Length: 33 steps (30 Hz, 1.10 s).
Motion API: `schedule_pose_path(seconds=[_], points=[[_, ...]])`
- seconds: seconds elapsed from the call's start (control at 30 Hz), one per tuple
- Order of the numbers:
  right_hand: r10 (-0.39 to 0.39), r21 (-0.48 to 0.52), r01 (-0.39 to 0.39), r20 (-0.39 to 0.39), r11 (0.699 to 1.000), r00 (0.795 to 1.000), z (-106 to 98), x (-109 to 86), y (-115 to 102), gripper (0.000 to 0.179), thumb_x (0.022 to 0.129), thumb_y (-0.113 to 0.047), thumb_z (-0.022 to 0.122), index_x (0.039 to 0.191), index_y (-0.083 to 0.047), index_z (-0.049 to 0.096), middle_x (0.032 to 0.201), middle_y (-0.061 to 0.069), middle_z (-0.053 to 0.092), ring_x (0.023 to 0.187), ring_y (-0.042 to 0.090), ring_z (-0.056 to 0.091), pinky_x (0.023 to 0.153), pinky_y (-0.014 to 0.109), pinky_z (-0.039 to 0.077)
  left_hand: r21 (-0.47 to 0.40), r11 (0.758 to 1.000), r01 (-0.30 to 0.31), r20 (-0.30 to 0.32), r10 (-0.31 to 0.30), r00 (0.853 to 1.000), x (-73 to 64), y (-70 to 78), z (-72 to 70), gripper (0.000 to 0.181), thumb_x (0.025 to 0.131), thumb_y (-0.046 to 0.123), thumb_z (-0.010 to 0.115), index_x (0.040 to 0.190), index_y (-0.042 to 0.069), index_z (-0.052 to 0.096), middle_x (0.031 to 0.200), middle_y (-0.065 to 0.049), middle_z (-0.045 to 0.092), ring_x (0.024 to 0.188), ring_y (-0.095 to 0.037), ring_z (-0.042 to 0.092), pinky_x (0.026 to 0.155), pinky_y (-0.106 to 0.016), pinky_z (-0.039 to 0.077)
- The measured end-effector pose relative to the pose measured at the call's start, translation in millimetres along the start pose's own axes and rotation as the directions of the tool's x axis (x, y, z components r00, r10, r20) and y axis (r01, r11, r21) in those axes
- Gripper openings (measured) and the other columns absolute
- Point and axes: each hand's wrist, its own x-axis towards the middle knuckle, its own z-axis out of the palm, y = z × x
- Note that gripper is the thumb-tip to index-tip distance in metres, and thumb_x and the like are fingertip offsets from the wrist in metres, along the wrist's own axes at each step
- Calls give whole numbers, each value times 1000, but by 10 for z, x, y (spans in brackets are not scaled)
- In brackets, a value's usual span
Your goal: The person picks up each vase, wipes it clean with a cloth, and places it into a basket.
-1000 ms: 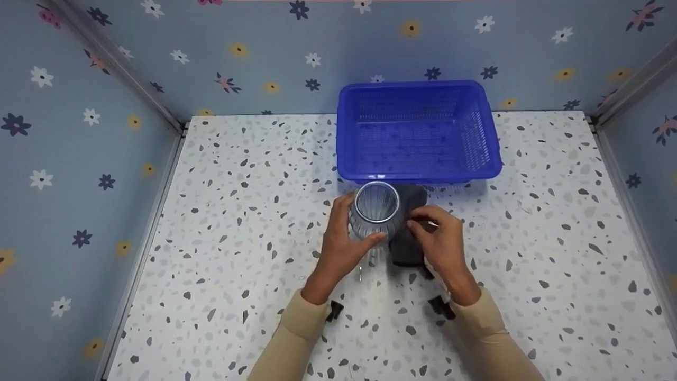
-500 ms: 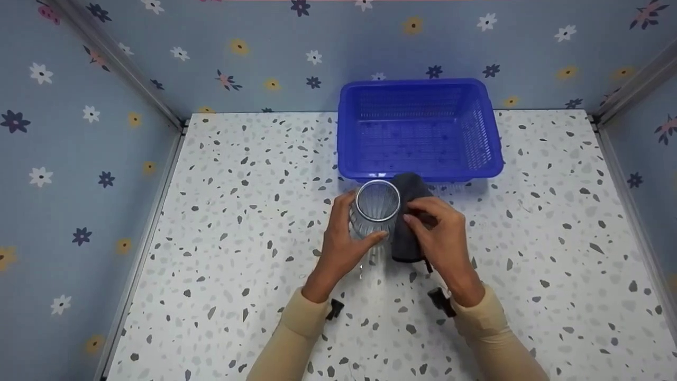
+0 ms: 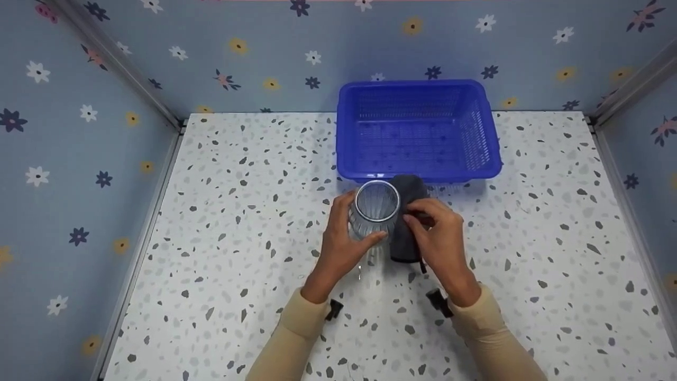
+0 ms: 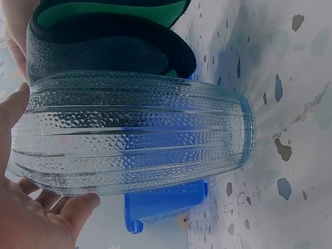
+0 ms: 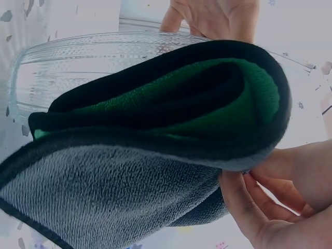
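A clear ribbed glass vase [image 3: 373,225] stands upright on the table, its round rim facing up. My left hand [image 3: 342,241] grips it from the left, thumb at the front and fingers around the far side. In the left wrist view the vase [image 4: 140,135] shows a dimpled texture between its ribs. My right hand [image 3: 443,235] pinches a folded cloth [image 3: 406,243], dark grey outside, against the vase's right side. The right wrist view shows green inner layers and black edging on the cloth [image 5: 119,187]; fingers [image 5: 241,202] hold its folded edge.
Behind the vase, a blue plastic basket [image 3: 418,174] with perforated sides stands against the flowered back wall [image 3: 275,58]. The speckled white table [image 3: 238,211] spreads to both sides, with panels at left and right.
My right hand has drawn the cloth up along the vase's right side, so its top now overlaps the basket's front edge. The left hand and vase have hardly moved.
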Motion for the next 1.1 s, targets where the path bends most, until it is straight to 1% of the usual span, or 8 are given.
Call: schedule_pose_path(seconds=[0.13,0.37,0.53,0.63,0.7,0.77,0.97,1.1], points=[[10,17,-10,3,1000,1000,0,-16,36,12,89,12,78,99,5,77,97,14,74,89,28,75,77,20,59,-6,1000,-3,1,3,1000,-2,-7,3,90,84,33,92,155,7,43,155,-10,46,143,-24,47,114,-48,44],[62,62,-63,18,996,998,22,-52,155,13,87,15,77,96,7,76,94,17,73,89,29,75,77,23,61,-10,1000,-12,-5,12,1000,-5,-14,2,90,84,33,92,156,8,43,155,-10,46,143,-24,47,115,-47,43],[116,77,-119,38,990,993,74,-92,276,14,86,18,76,96,8,74,94,19,73,93,36,75,76,25,61,-12,1000,-15,-10,15,1000,-3,-23,1,90,84,33,92,155,7,43,154,-10,47,143,-24,47,116,-46,43],[136,39,-138,49,990,990,132,-128,380,14,85,18,76,95,8,74,94,20,74,92,37,76,77,33,62,-12,1000,-3,-7,3,1000,-6,-19,-2,91,84,33,92,156,9,43,155,-10,46,143,-24,48,115,-48,44],[141,6,-142,59,990,988,175,-152,456,14,85,17,77,94,7,74,93,20,75,90,36,76,80,38,62,-11,1000,11,-4,-11,1000,-11,-11,-3,90,84,34,92,156,10,43,155,-9,46,143,-25,48,114,-49,44],[143,-21,-142,70,990,987,215,-173,523,14,84,17,77,93,7,74,92,19,75,88,34,75,80,42,61,-9,1000,21,1,-21,1000,-13,-5,-3,90,84,34,91,157,10,42,156,-9,46,143,-26,48,114,-50,45],[188,-61,-183,108,981,976,291,-199,646,14,85,16,77,94,6,74,91,18,76,85,32,73,78,42,58,-1,1000,25,6,-25,1000,-13,5,0,90,85,34,91,157,10,42,156,-9,45,143,-27,48,112,-52,45],[209,-89,-198,131,976,969,320,-202,694,13,86,16,77,95,7,74,91,20,76,85,33,73,78,45,58,-5,1000,24,12,-24,1000,-11,6,3,90,86,35,90,157,11,41,158,-9,44,144,-26,47,113,-51,45]])
